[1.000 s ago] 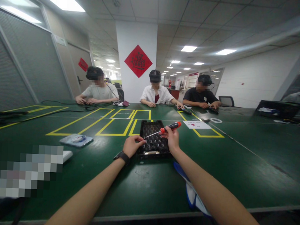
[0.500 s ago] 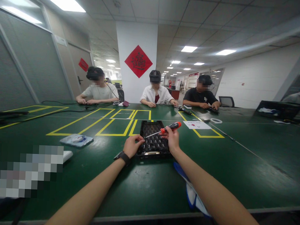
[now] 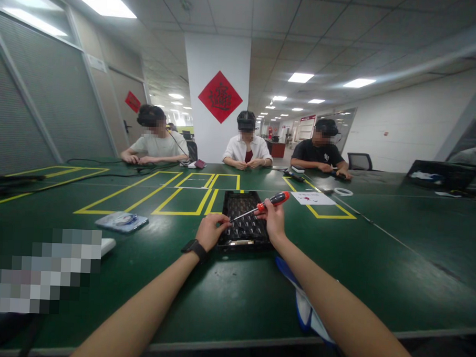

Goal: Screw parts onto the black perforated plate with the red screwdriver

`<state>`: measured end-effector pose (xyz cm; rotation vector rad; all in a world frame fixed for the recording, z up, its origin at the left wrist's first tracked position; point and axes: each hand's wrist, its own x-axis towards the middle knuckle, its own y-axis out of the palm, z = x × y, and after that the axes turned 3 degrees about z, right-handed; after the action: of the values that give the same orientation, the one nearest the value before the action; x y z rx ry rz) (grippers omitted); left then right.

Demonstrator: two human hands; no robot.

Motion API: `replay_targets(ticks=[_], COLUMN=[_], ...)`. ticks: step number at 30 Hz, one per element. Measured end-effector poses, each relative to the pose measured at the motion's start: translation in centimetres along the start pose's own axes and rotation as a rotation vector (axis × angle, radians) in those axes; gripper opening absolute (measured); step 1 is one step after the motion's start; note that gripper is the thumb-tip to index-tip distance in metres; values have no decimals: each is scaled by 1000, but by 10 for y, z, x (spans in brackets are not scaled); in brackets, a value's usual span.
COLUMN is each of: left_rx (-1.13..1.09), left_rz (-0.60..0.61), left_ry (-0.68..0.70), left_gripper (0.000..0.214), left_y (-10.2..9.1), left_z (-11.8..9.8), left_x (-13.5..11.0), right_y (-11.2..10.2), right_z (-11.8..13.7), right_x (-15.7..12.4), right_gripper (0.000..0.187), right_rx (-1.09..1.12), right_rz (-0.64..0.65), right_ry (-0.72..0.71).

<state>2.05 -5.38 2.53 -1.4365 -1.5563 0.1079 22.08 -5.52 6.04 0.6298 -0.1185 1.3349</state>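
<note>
Right hand grips a red-and-black screwdriver over a black tray.
Left hand pinches narrowly beside the screwdriver's tip; I can't tell on what.

1. I grip one screwdriver in my right fingers.
2. One tray before me.
3. One watch on my left wrist.
4. Three people across the surface from me.
5. Two red signs beyond.
6. One sheet, one white ring.

One head-worn view from the near side of the green table, forward and down, height unclear.
</note>
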Motion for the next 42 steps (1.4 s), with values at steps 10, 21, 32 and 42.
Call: replay_targets(ticks=[10, 21, 32, 42], left_rx=[6, -143, -190, -217], left_rz=[14, 40, 45, 287], left_ry=[17, -127, -128, 119], left_gripper=[12, 21, 38, 46], left_y=[-1, 2, -6, -9], left_z=[2, 10, -11, -49], left_x=[-1, 2, 1, -12], right_y=[10, 13, 7, 3], right_z=[17, 7, 7, 7], right_x=[-16, -19, -17, -19], right_gripper=[31, 33, 25, 27], right_rx=[6, 17, -177, -405], right_rz=[168, 380, 76, 46], right_ry=[-96, -6, -196, -245])
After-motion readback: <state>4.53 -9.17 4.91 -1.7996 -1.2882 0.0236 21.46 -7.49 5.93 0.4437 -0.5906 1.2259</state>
